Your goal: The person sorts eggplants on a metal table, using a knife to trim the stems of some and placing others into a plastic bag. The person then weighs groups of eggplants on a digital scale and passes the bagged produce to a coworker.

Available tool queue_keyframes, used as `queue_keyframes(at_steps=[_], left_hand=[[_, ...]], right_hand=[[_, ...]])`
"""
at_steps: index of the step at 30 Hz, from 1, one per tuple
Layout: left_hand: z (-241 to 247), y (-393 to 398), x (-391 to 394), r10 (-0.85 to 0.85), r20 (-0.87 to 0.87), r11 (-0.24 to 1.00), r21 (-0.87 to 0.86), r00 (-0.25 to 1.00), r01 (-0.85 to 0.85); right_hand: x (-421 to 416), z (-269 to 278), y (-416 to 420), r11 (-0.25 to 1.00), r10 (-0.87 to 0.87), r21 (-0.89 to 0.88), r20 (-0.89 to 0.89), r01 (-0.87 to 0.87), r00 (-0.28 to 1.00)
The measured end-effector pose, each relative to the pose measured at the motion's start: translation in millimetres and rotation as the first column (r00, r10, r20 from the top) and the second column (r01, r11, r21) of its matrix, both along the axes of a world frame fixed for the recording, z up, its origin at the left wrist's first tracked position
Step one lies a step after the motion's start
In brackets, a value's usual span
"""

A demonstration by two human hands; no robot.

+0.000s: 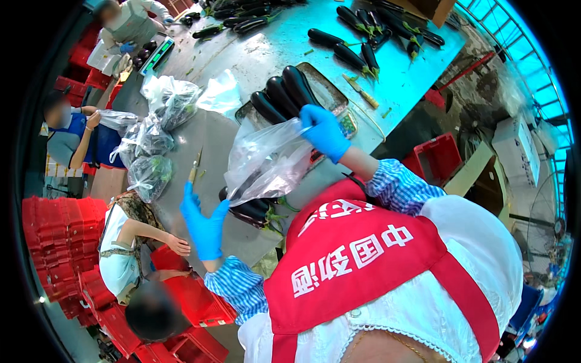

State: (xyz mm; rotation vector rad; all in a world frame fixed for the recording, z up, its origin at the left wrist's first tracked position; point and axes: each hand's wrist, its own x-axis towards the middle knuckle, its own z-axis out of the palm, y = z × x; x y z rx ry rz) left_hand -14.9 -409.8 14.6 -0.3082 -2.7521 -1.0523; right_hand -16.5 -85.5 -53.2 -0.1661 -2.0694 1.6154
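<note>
My right hand [324, 134], in a blue glove, pinches the edge of a clear plastic bag [272, 161]. The bag hangs loosely towards my left hand [204, 224], also gloved in blue. Thumb and fingers of the left hand are spread apart; a bag corner meets the thumb tip, though contact is unclear. Dark eggplants [249, 212] with green stems lie on the metal table below the bag, partly covered by it. Beyond the bag, several glossy eggplants [283, 95] rest on a metal tray [315, 75] of a scale with coloured buttons [349, 125].
A knife [194, 168] lies by my left fingertips, another knife [361, 90] right of the tray. Tied bags of eggplants [150, 174] sit at left. More eggplants [349, 56] lie farther back. Co-workers [129, 236] stand along the left, near stacked red crates [63, 240].
</note>
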Motion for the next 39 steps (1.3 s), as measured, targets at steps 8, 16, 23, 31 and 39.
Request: queue_keyframes(at_steps=[8, 16, 23, 31, 39], left_hand=[[-111.2, 13.1, -16.8, -0.185, -0.111, 0.934, -0.330, 0.976, 0.139], [-44.9, 14.3, -35.5, -0.232, 0.588, 0.847, 0.514, 0.775, -0.137], [-16.3, 40.0, -56.1, -0.120, 0.581, 0.609, 0.683, 0.805, -0.403], [-36.3, 19.3, -62.3, -0.214, 0.556, 0.574, 0.737, 0.803, -0.357], [-8.0, 29.8, -74.7, -0.235, 0.447, 0.737, 0.661, 0.863, -0.141]], right_hand=[[-6.2, 38.4, -6.8, 0.912, 0.406, -0.085, 0.037, -0.402, 0.913], [-62.5, -92.9, 71.4, 0.913, -0.194, 0.400, 0.603, -0.082, 0.774], [-85.4, -113.8, 105.9, 0.963, 0.128, 0.140, 0.510, -0.229, 0.850], [-34.4, -35.3, 96.7, 0.757, 0.468, -0.614, 0.270, -0.223, 0.842], [-21.7, 21.0, -29.6, 0.312, 0.950, -0.535, 0.156, -0.785, 0.271]])
